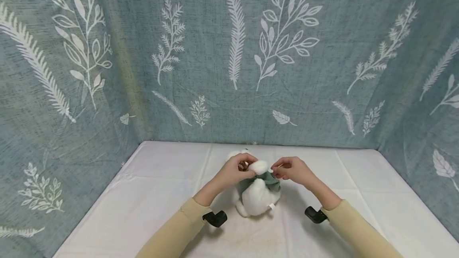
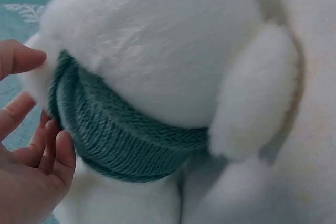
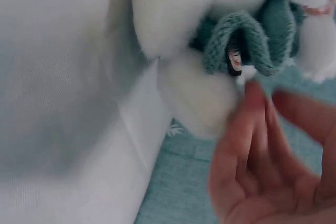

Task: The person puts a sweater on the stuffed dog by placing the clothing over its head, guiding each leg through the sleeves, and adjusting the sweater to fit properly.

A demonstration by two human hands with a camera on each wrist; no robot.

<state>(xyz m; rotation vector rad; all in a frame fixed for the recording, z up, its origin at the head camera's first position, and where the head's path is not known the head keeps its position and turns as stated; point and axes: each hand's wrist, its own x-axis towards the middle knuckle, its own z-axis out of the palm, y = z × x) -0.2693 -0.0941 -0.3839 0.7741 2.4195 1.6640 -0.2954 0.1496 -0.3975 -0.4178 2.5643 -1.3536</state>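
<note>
A fluffy white plush toy (image 1: 255, 200) lies on the table in front of me, wearing a green knitted garment (image 2: 136, 135). My left hand (image 1: 234, 170) holds a white stuffed part of the toy beside the garment's edge, its thumb and fingers on either side. In the right wrist view, my right hand (image 3: 273, 166) is at the garment's opening, its fingertips beside a small white piece and its thumb apart from the fingers. A small dark and pale label (image 3: 234, 61) shows inside the knit. Much of the toy's far side is hidden behind my hands.
The table carries a white cloth (image 1: 161, 194) with fold lines. A blue-green curtain (image 1: 215, 59) printed with white leaves stands behind it and along both sides. Black camera mounts sit at my left wrist (image 1: 215, 219) and right wrist (image 1: 315, 215).
</note>
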